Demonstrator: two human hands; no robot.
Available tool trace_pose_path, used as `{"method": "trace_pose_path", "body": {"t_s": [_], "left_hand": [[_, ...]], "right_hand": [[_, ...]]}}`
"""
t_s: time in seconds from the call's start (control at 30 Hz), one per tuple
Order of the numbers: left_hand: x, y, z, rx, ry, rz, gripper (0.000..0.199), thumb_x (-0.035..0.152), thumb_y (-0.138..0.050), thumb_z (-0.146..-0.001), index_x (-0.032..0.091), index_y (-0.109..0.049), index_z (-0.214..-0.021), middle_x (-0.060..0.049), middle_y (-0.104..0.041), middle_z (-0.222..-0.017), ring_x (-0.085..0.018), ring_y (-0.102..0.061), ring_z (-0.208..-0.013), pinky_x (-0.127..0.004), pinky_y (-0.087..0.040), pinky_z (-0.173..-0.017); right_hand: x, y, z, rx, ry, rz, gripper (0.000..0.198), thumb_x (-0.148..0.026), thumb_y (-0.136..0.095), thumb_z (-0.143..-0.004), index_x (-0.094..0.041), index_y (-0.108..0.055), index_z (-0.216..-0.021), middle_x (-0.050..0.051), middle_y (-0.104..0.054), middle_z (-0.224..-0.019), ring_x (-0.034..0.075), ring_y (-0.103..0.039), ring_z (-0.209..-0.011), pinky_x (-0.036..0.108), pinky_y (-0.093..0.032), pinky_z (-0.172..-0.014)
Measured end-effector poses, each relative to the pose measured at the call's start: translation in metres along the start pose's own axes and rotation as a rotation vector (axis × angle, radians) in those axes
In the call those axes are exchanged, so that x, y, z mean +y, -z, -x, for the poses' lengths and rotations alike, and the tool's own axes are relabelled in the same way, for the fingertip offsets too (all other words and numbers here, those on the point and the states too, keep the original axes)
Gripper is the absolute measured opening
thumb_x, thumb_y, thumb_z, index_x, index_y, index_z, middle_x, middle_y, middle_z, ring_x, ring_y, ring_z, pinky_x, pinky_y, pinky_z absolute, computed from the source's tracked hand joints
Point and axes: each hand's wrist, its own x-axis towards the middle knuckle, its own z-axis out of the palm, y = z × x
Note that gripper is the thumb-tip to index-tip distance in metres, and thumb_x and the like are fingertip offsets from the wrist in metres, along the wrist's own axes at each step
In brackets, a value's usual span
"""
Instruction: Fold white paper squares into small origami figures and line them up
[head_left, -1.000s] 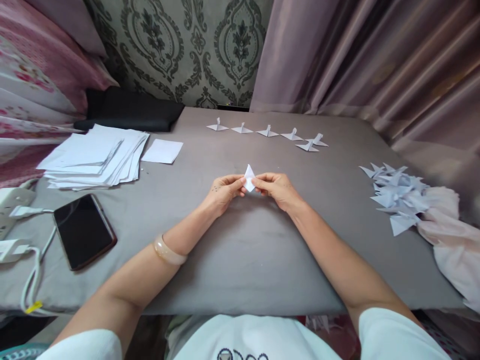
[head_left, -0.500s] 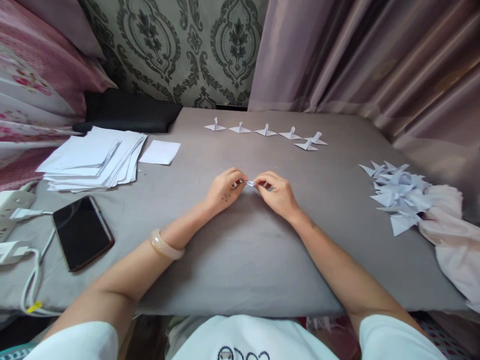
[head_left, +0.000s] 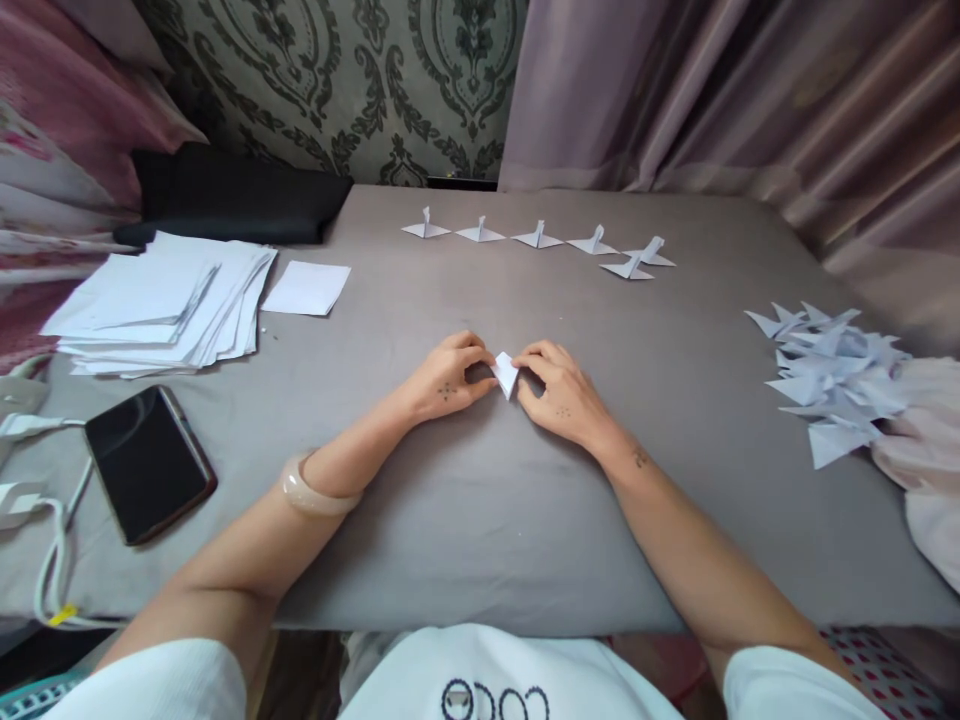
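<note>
Head view: left hand (head_left: 448, 380) and right hand (head_left: 561, 392) touch folded paper (head_left: 506, 375).

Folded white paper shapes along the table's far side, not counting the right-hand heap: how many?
6: first, second, third, fourth, fifth run left to right; sixth stands before the fifth, partly covering it. None looks fully hidden.

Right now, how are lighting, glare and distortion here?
Head view: soft shadow on the grey cloth-covered table beside the bare left forearm; slight reflections on the black rectangular phone; edges stretched; creases faint on the small folded white paper.
</note>
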Motion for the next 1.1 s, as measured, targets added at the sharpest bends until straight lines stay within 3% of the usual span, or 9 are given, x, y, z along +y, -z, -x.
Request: {"method": "trace_pose_path", "body": {"t_s": [0.47, 0.6, 0.77, 0.93, 1.1], "left_hand": [[0.002, -0.004, -0.005, 0.059, 0.147, 0.076, 0.018, 0.029, -0.058, -0.085, 0.017, -0.071, -0.088, -0.008, -0.063, -0.094, -0.016, -0.058, -0.08, -0.028, -0.045, -0.073], [0.002, -0.01, -0.009, 0.103, 0.214, 0.075, 0.018, 0.024, -0.055, -0.085, 0.016, -0.07, -0.083, -0.007, -0.062, -0.09, -0.015, -0.057, -0.076, -0.027, -0.044, -0.07], [0.005, -0.011, -0.011, 0.122, 0.262, 0.083, 0.015, 0.022, -0.056, -0.083, 0.015, -0.069, -0.079, -0.007, -0.061, -0.088, -0.014, -0.055, -0.073, -0.026, -0.043, -0.068], [0.005, -0.011, -0.012, 0.118, 0.274, 0.098, 0.015, 0.022, -0.056, -0.083, 0.015, -0.068, -0.078, -0.006, -0.061, -0.088, -0.015, -0.055, -0.075, -0.027, -0.044, -0.069], [0.005, -0.009, -0.012, 0.112, 0.327, 0.158, 0.014, 0.02, -0.056, -0.081, 0.015, -0.068, -0.077, -0.006, -0.059, -0.089, -0.016, -0.057, -0.079, -0.029, -0.045, -0.073]], "right_hand": [[0.006, -0.001, -0.009, 0.036, -0.067, -0.166, 0.017, -0.021, -0.051, -0.085, -0.023, -0.068, -0.09, 0.006, -0.064, -0.099, 0.021, -0.059, -0.094, 0.036, -0.046, -0.085], [0.014, 0.001, -0.013, -0.017, -0.107, -0.27, 0.026, -0.011, -0.046, -0.08, -0.022, -0.067, -0.089, 0.006, -0.063, -0.106, 0.017, -0.061, -0.089, 0.033, -0.047, -0.08], [0.02, 0.001, -0.018, 0.003, -0.183, -0.384, 0.021, -0.014, -0.049, -0.076, -0.021, -0.067, -0.085, 0.006, -0.065, -0.102, 0.016, -0.061, -0.083, 0.031, -0.047, -0.073], [0.015, -0.003, -0.021, 0.041, -0.221, -0.388, 0.01, -0.025, -0.057, -0.078, -0.02, -0.066, -0.076, 0.005, -0.064, -0.098, 0.013, -0.058, -0.072, 0.031, -0.047, -0.073], [0.011, -0.006, -0.022, 0.031, -0.238, -0.302, 0.011, -0.023, -0.056, -0.079, -0.02, -0.064, -0.073, 0.005, -0.062, -0.098, 0.013, -0.057, -0.072, 0.031, -0.047, -0.074]]}}
